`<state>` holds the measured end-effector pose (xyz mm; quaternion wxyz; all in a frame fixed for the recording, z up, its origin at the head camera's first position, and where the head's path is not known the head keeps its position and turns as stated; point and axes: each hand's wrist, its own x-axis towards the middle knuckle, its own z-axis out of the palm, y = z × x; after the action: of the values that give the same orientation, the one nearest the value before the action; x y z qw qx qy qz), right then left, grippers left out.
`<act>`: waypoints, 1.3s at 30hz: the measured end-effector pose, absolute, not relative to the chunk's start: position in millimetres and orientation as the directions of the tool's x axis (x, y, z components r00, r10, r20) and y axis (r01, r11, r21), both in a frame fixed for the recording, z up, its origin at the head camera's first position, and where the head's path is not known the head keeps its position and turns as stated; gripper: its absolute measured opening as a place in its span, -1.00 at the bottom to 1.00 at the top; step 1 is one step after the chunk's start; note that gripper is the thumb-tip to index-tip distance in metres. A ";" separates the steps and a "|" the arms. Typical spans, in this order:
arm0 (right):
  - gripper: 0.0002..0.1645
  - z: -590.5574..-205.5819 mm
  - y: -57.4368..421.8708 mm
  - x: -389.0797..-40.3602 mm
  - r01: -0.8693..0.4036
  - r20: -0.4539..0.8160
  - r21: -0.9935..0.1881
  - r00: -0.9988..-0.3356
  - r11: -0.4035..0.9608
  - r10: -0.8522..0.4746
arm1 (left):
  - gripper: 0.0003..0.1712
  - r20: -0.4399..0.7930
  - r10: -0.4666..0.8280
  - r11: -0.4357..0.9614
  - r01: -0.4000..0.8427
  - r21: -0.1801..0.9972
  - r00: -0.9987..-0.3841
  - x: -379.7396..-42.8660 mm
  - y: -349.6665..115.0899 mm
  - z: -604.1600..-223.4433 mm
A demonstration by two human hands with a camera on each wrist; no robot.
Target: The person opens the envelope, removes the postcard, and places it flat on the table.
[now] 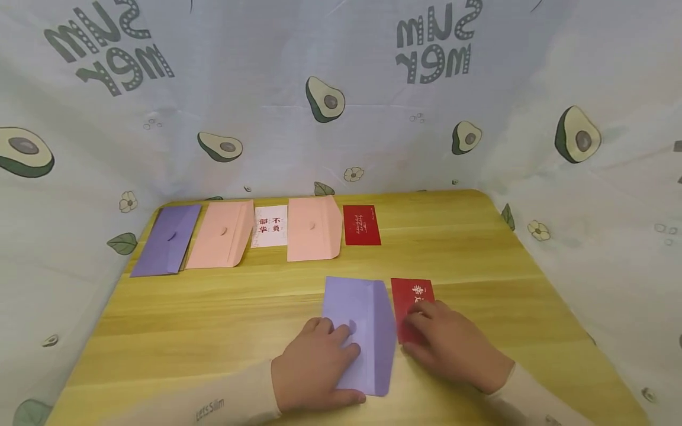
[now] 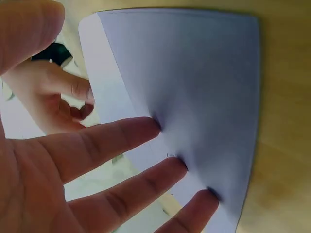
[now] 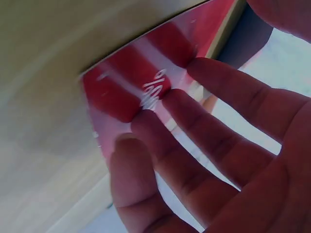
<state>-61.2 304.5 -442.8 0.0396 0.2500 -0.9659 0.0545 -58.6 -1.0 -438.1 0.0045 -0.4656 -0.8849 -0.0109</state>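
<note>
A purple envelope (image 1: 346,299) lies in front of me, its flap (image 1: 383,343) spread out to the right. My left hand (image 1: 314,370) rests on its lower left part; in the left wrist view, outstretched fingertips press on the purple paper (image 2: 194,73). Just right of the flap is a red card (image 1: 402,296) with white characters. My right hand (image 1: 453,343) covers the card's lower right part. Seen from the right wrist, several fingertips touch the glossy red card (image 3: 126,63), and the thumb is near its edge without visibly pinching it.
Along the table's back edge lie a purple envelope (image 1: 165,239), a pink envelope (image 1: 213,236), a white card (image 1: 270,234) with red characters, another pink envelope (image 1: 309,236) and a second red card (image 1: 362,232). A white avocado-print cloth (image 1: 362,142) surrounds the wooden table (image 1: 213,331).
</note>
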 end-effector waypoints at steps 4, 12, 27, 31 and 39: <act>-0.50 -440.6 323.4 -65.8 -0.424 0.104 -0.077 -0.903 0.902 -0.416 | -0.24 0.004 0.868 0.497 0.867 -0.031 -0.497 -65.4 25.0 -435.3; -0.76 -436.8 368.4 -84.8 -0.331 0.103 -0.068 -0.941 0.941 -0.323 | -0.26 -0.063 0.899 0.432 0.901 -0.037 -0.433 -84.4 78.9 -428.6; -0.77 -438.2 436.8 -152.3 -0.124 0.010 -0.153 -0.992 0.980 -0.124 | -0.23 -0.072 0.823 0.562 0.826 -0.036 -0.563 -158.9 158.9 -443.2; -0.78 -440.5 439.7 -165.7 -0.110 0.002 -0.170 -0.994 0.979 -0.111 | -0.17 -0.079 0.794 0.604 0.797 -0.008 -0.602 -181.6 168.8 -447.0; -0.65 -443.5 440.2 -180.9 -0.089 0.044 -0.129 -0.995 0.988 -0.084 | -0.11 -0.093 0.729 0.684 0.728 0.042 -0.679 -216.0 182.1 -445.7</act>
<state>-180.9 440.2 -443.5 0.0193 0.0435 -0.9967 0.0656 -216.0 182.1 -445.7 -0.0512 -0.3976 -0.9161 -0.0006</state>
